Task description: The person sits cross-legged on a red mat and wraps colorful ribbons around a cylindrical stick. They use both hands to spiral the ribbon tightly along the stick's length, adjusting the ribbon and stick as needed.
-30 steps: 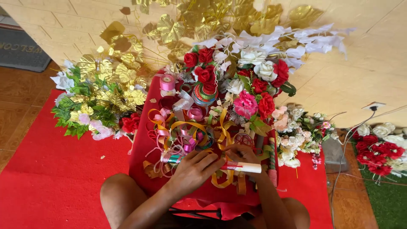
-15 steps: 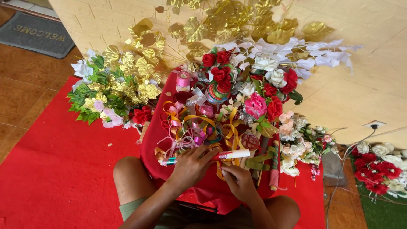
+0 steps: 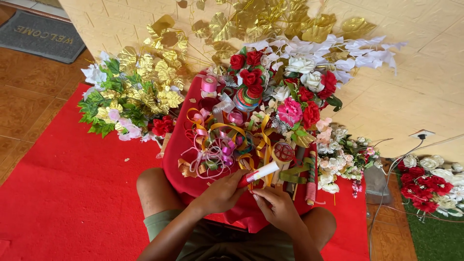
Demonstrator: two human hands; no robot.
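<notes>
— Hands first: what are they doing?
— Left hand (image 3: 223, 191) is curled tight round the red end of a white tube (image 3: 258, 173), which slants up to the right over the red cloth (image 3: 180, 159). Right hand (image 3: 278, 208) sits just beneath, fingers bent loosely together; whether it grips anything, I cannot tell.
— And around them?
— Glossy curled ribbons (image 3: 217, 145) in pink and gold, spools, soft fabric roses (image 3: 249, 72), crinkled gold foil leaves (image 3: 159, 82)

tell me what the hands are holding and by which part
The left hand grips a white tube with a red cap at its capped lower end. The right hand sits just under that end; whether it holds anything cannot be told.
</notes>
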